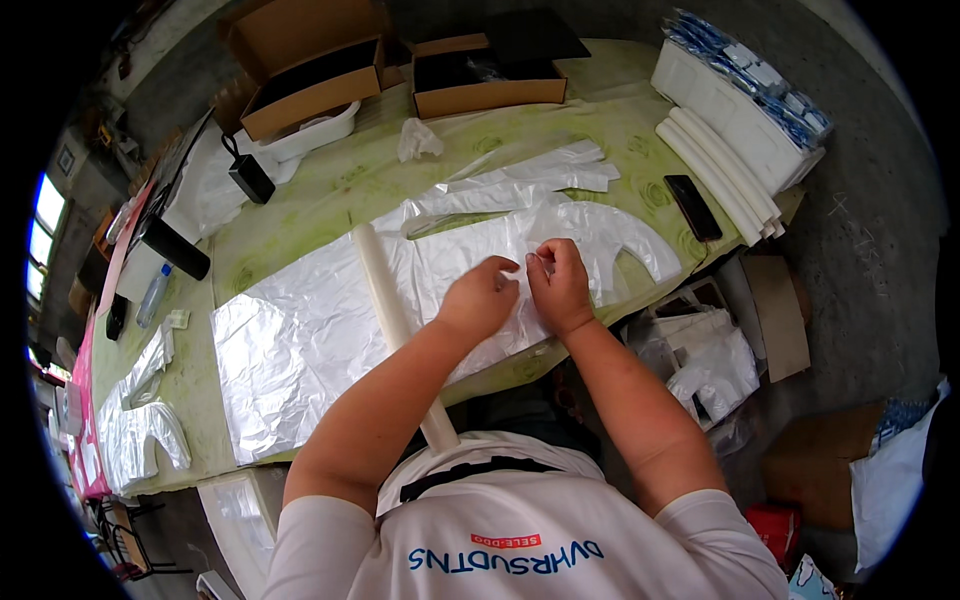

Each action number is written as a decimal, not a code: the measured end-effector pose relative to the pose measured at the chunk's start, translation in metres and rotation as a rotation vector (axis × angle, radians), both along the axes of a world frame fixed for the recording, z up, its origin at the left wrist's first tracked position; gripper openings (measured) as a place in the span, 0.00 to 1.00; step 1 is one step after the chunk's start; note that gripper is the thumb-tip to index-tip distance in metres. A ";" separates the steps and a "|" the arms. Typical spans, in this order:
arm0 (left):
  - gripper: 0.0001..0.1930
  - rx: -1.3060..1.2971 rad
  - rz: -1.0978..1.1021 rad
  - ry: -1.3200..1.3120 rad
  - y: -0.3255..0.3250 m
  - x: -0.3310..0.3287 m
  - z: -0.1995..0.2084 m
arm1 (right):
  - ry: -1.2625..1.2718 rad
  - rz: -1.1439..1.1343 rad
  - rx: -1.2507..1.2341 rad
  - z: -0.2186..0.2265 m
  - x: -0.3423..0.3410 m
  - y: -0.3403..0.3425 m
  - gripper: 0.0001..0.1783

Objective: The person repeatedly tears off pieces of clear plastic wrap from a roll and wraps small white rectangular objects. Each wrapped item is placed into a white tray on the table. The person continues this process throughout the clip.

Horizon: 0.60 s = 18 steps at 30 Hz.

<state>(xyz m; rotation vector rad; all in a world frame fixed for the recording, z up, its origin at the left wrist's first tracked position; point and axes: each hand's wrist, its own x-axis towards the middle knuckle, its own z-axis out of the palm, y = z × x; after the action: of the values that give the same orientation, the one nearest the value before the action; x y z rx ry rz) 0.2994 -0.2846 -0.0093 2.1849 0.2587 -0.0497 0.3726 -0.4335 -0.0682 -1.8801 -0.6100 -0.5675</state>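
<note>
A thin, shiny white plastic apron (290, 325) lies spread and wrinkled across the table. Over its right part, my left hand (481, 299) is closed, its fingers curled toward the other hand. Close beside it, my right hand (561, 289) is closed too, thumb and fingertips pinched together. Thin see-through plastic shows around both hands, but what lies between the fingertips is too small to make out. A long white tube (382, 290) rests across the apron, left of my left forearm, its near end reaching my waist.
Folded plastic strips (510, 183) lie beyond the apron; another plastic piece (145, 430) is at the left. A phone (692, 208), white rolls (715, 170) and a white foam box (735, 115) stand right. Cardboard boxes (490, 97) line the back; a black box (250, 177) is left.
</note>
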 end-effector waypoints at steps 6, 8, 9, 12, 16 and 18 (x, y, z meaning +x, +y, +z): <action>0.09 -0.452 0.282 -0.308 0.027 -0.015 -0.004 | -0.299 0.430 -0.260 0.021 -0.007 -0.001 0.16; 0.07 -0.419 0.266 -0.297 0.028 -0.030 0.006 | -0.295 0.568 -0.375 0.025 -0.001 0.002 0.22; 0.07 -0.419 0.256 -0.295 0.027 -0.034 0.006 | -0.180 0.449 -0.450 0.022 0.010 0.003 0.26; 0.07 -0.470 0.247 -0.294 0.027 -0.042 0.001 | 0.134 0.117 -0.358 0.016 0.057 0.009 0.35; 0.13 -0.449 0.226 -0.214 0.036 -0.043 -0.002 | 0.644 -0.106 0.120 0.057 0.116 -0.014 0.44; 0.18 -0.318 0.155 -0.046 0.042 -0.047 0.010 | 0.832 0.025 0.261 0.103 0.103 -0.014 0.46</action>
<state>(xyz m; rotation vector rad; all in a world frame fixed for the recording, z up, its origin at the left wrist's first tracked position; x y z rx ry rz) 0.2524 -0.2427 0.0008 1.8426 0.3671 0.0434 0.4754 -0.4471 0.0350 -1.6588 -0.0040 0.1703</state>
